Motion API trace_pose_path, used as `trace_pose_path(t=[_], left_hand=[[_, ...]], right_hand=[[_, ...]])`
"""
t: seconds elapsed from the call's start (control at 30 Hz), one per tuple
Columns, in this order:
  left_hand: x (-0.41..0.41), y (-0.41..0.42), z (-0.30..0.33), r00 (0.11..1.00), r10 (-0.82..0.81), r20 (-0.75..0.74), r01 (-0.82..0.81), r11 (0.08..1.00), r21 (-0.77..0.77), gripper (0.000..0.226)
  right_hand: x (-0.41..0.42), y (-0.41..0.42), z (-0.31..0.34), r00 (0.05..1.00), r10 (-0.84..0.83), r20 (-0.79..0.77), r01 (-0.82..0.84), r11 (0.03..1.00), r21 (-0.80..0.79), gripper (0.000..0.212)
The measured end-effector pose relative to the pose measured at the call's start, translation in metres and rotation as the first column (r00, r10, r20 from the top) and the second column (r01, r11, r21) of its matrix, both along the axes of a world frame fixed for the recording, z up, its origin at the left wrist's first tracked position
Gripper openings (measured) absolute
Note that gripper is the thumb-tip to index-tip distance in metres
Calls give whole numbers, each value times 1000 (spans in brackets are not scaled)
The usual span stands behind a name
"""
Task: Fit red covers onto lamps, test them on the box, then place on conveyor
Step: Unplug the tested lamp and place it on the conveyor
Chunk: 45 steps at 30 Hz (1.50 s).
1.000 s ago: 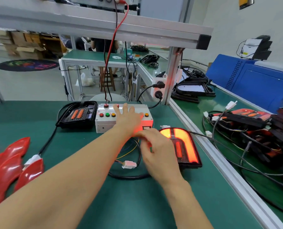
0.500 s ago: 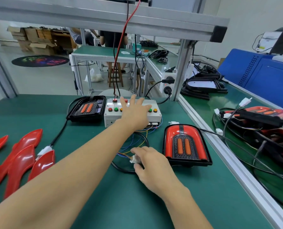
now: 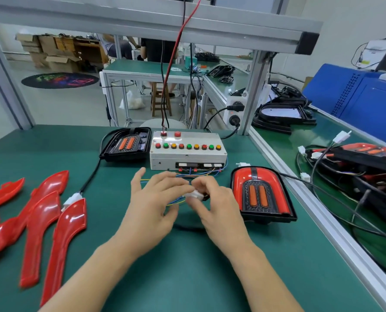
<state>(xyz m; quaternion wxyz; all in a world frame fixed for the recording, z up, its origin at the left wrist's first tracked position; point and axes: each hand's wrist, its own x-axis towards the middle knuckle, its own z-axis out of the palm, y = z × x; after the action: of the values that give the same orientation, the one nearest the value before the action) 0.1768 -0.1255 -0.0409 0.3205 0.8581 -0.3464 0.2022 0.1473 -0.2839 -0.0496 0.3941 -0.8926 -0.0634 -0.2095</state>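
On green table (image 3: 187,278), before the white button-topped test box (image 3: 187,155), your hands (image 3: 151,210) (image 3: 216,210) pinch the small white plug (image 3: 195,195); unplug it next.

The table (image 3: 187,278) is covered in dark green. Along its left edge lie glossy red covers (image 3: 36,221). Near the far edge, the test box (image 3: 187,154) is off-white, with a row of buttons (image 3: 188,146) repeating red, green and amber, and two red knobs above them. To its left a black lamp (image 3: 125,144) shows two orange bars. Toward the right edge, the covered lamp (image 3: 261,194) is red with a dark centre stripe, a black frame and two orange bars. The connector (image 3: 195,195) at the fingers is white, with blue, yellow and green wires.
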Motion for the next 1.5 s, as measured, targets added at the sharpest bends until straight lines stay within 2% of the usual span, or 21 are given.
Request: trace_pose_path(t=[0.13, 0.23, 0.47, 0.6, 0.77, 1.0, 1.1, 1.17, 1.33, 1.43, 1.5], left_hand=[[5, -3, -6, 999, -9, 46, 10, 1000, -13, 39], [6, -3, -8, 996, 15, 92, -14, 1000, -14, 32], [6, -2, -8, 979, 81, 187, -86, 996, 16, 26], [5, -5, -8, 975, 137, 176, -140, 990, 5, 25], [3, -8, -7, 969, 184, 164, -188, 982, 7, 24], [12, 4, -11, 945, 299, 132, -308, 950, 53, 37], [16, 7, -15, 918, 388, 86, -394, 916, 73, 30], [20, 9, -18, 898, 435, 60, -439, 888, 134, 28], [21, 9, -26, 898, 437, 44, -431, 860, 274, 28], [20, 6, -25, 902, 430, 31, -424, 873, 242, 34], [19, 4, -25, 904, 426, 42, -424, 876, 229, 31]], right_hand=[[0, -3, -3, 999, 28, -44, -26, 999, 36, 23], [1, -5, -6, 998, 28, -52, -28, 1000, -6, 20], [4, -4, -8, 994, 105, 39, -101, 990, -95, 21], [5, -2, -10, 993, 107, 55, -101, 990, -98, 27], [6, -1, -10, 995, 95, 41, -90, 988, -128, 22], [2, -3, -5, 995, 67, 74, -54, 985, -165, 25], [-2, -1, -4, 992, 55, 112, -32, 979, -199, 23], [-4, -4, -4, 994, 70, 81, -52, 976, -213, 20], [-5, -13, -4, 992, 100, -78, -119, 946, -301, 17], [-5, -12, -1, 997, 76, 26, -66, 959, -274, 20], [-4, -17, 4, 987, -21, 162, 58, 973, -224, 19]])
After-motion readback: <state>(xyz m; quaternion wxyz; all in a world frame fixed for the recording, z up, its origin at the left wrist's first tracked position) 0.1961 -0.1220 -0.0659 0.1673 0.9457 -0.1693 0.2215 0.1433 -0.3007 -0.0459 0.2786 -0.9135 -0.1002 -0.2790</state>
